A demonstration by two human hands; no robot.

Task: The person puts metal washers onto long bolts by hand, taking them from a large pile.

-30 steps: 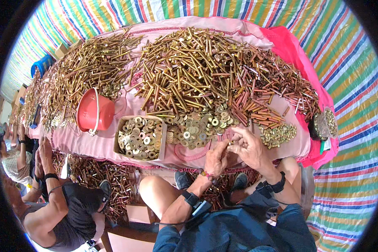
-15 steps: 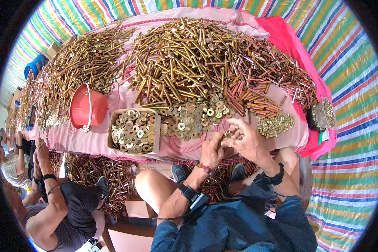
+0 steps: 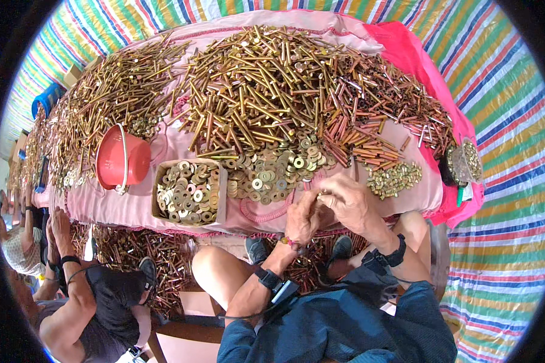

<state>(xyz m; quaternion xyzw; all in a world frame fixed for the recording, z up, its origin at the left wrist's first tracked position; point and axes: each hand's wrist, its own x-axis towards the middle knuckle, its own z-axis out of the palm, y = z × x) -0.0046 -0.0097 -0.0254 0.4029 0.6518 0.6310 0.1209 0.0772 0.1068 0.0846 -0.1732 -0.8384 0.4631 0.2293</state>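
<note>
Above the near edge of the pink-covered table, my left hand (image 3: 301, 218) and my right hand (image 3: 346, 201) meet, their fingers closed together in a pinch. Whatever sits between the fingertips is too small and hidden to name. Just beyond them lies a spread of flat metal washers (image 3: 278, 172). To the right of my right hand is a patch of small brass-coloured nuts (image 3: 395, 180). Copper-coloured metal tubes (image 3: 366, 145) lie behind it. A large heap of long yellowish bolts (image 3: 254, 91) rises farther back.
Left of my hands stands a cardboard box (image 3: 222, 196) full of washers, with a red bucket (image 3: 136, 162) tipped beside it. A tub of nuts (image 3: 471, 160) is at the right edge. Co-workers sit at left, one's hands (image 3: 59, 227) near the table. More metal rods (image 3: 163, 260) lie below.
My right hand has turned slightly, its fingers curling down toward the left hand. A small brass-coloured piece glimpsed between the fingers before is now hidden. The whole view has shifted a little.
</note>
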